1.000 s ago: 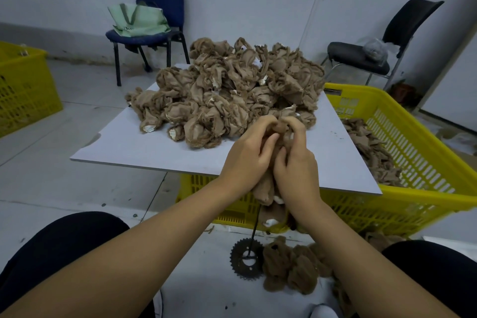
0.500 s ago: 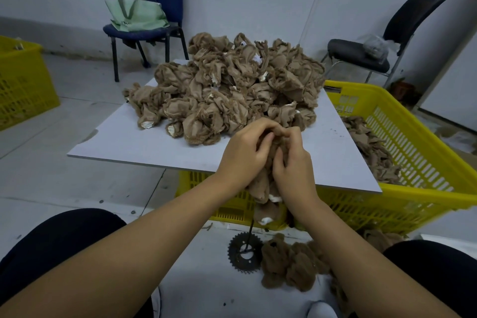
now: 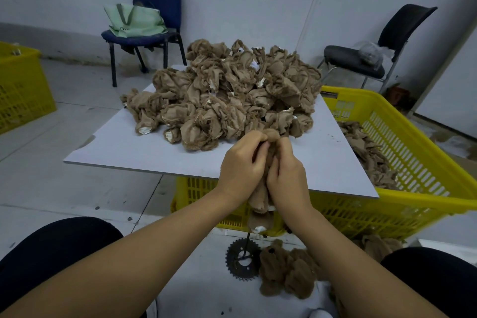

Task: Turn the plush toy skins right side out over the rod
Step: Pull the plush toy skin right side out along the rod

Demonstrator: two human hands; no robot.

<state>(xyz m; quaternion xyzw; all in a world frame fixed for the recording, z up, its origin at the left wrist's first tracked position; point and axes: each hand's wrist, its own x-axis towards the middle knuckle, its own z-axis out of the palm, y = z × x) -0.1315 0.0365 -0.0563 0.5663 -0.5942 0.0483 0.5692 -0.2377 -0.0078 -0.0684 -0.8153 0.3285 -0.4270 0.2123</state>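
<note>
Both hands clench one brown plush skin [image 3: 260, 196]: left hand [image 3: 241, 165] and right hand [image 3: 286, 175] side by side at the white desk [image 3: 124, 148] edge, above a thin rod [image 3: 247, 239] on a toothed sprocket base [image 3: 241, 261]. Crumpled fuzzy skins heap [image 3: 227, 93] on the desk; two yellow slotted crates [image 3: 426, 152], two chairs. No legible writing.

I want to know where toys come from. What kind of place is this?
Probably a small toy-making workshop. A heap of unstuffed brown plush skins sits on a white board, and yellow crates hold more. Both hands work one skin.
</note>
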